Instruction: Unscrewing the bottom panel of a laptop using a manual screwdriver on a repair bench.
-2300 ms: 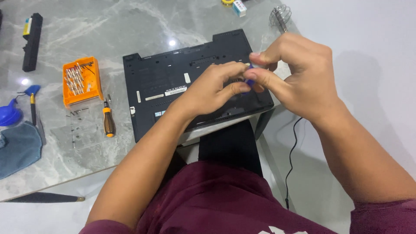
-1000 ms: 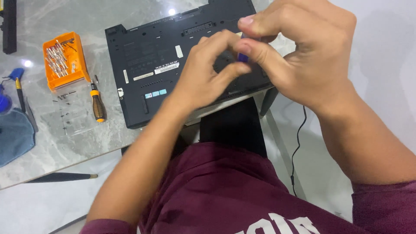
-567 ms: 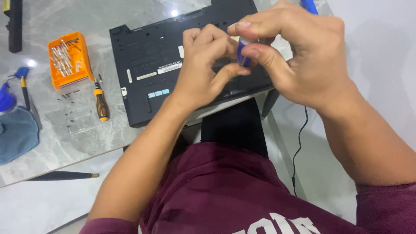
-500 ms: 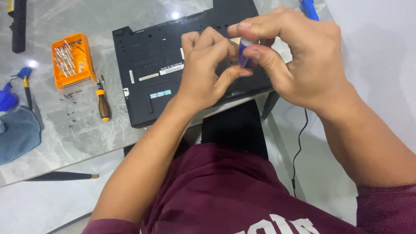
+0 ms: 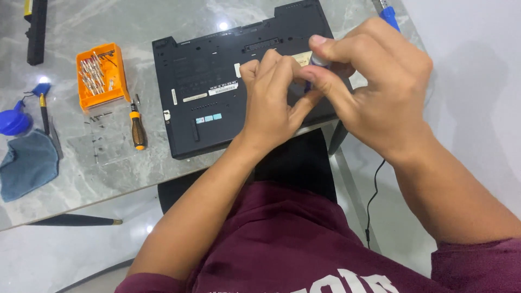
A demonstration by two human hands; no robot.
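A black laptop (image 5: 206, 92) lies bottom side up on the grey marble table (image 5: 108, 173). Both my hands meet above its right part. My right hand (image 5: 374, 92) pinches a small blue and white object (image 5: 313, 64) between thumb and forefinger. My left hand (image 5: 277, 97) is curled against it, fingertips touching the same small object from the left. What the object is stays mostly hidden by my fingers.
An orange case of screwdriver bits (image 5: 101, 75) and an orange-and-black screwdriver (image 5: 137, 126) lie left of the laptop, with several loose screws (image 5: 100, 115) between them. A blue cloth (image 5: 27, 163), a blue tool (image 5: 16, 116) and a black bar (image 5: 37, 30) sit further left. A cable (image 5: 374, 190) hangs at the right.
The view has shifted slightly, so the laptop and tools sit more to the right in frame. My hands stay pressed together on the small blue object, with the fingers turning a little.
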